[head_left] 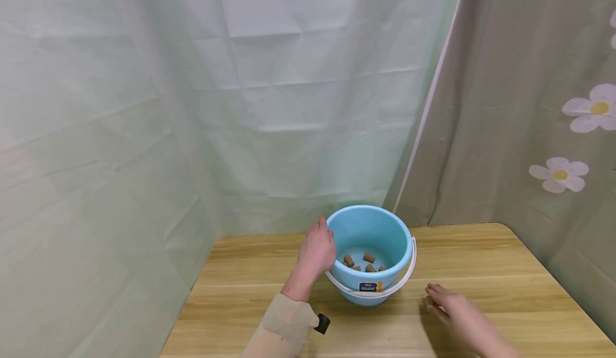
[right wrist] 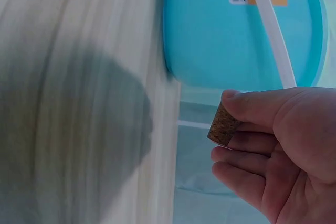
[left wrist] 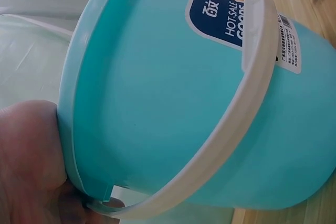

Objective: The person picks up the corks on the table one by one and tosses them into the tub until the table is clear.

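Note:
A light blue bucket (head_left: 397, 269) stands tilted slightly toward the viewer on the table, its white handle (head_left: 407, 275) hanging down in front. Several brown corks (head_left: 369, 257) lie on its bottom. My left hand (head_left: 318, 248) grips the bucket's left rim, with the thumb outside in the left wrist view and the fingers partly hidden behind the rim. To the right of the bucket, my right hand (head_left: 457, 315) is held low over the table. In the right wrist view it pinches one cork (right wrist: 225, 125) between thumb and fingers, apart from the bucket.
The wooden table (head_left: 486, 262) has rounded far corners. A pale curtain (head_left: 298, 107) hangs right behind it and along the left, and a grey one with white flowers (head_left: 558, 174) on the right. A label (left wrist: 218, 17) is stuck on the bucket's front.

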### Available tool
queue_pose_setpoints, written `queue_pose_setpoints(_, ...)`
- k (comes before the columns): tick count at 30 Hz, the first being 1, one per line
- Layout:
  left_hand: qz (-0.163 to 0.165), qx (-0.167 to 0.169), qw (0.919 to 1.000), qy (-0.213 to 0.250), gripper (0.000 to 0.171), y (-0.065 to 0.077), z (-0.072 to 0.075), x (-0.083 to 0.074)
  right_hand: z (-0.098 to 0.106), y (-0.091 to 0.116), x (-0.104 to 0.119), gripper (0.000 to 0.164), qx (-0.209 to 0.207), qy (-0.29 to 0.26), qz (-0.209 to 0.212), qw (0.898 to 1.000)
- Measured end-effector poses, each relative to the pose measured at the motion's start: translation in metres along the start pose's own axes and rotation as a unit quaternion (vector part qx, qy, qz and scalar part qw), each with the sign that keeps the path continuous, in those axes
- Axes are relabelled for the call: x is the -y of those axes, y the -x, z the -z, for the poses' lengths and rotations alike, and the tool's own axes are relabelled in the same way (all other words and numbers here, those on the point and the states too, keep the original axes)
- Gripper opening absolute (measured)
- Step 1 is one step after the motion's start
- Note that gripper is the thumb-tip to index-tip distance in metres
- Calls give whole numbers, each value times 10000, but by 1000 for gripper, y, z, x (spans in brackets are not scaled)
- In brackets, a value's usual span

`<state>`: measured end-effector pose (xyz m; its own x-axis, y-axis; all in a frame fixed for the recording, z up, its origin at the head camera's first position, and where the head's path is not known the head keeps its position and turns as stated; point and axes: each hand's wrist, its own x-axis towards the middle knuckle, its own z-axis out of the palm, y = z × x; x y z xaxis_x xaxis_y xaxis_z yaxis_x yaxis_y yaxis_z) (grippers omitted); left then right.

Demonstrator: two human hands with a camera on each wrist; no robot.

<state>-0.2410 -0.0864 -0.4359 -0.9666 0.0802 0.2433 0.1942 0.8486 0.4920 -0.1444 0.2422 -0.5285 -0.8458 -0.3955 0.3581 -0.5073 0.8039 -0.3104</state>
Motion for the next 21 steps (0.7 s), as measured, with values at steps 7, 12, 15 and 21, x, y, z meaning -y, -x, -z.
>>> queue_pose_setpoints(7,39,-8,10000,89,55,0,0,0,8,1,-5,33,-120,32,-119,9999)
queue_pose_setpoints(12,22,-35,10000,27,55,-1,-1,0,15,-1,-4,34,-80,-62,-265,9996)
queue_pose_setpoints(15,14,-36,10000,32,55,0,-1,0,18,-1,-4,35,-27,-77,-368,9993)
queue_pose_setpoints(21,15,-7,10000,78,55,0,0,0,24,-3,-4,37,44,-65,-480,9988)
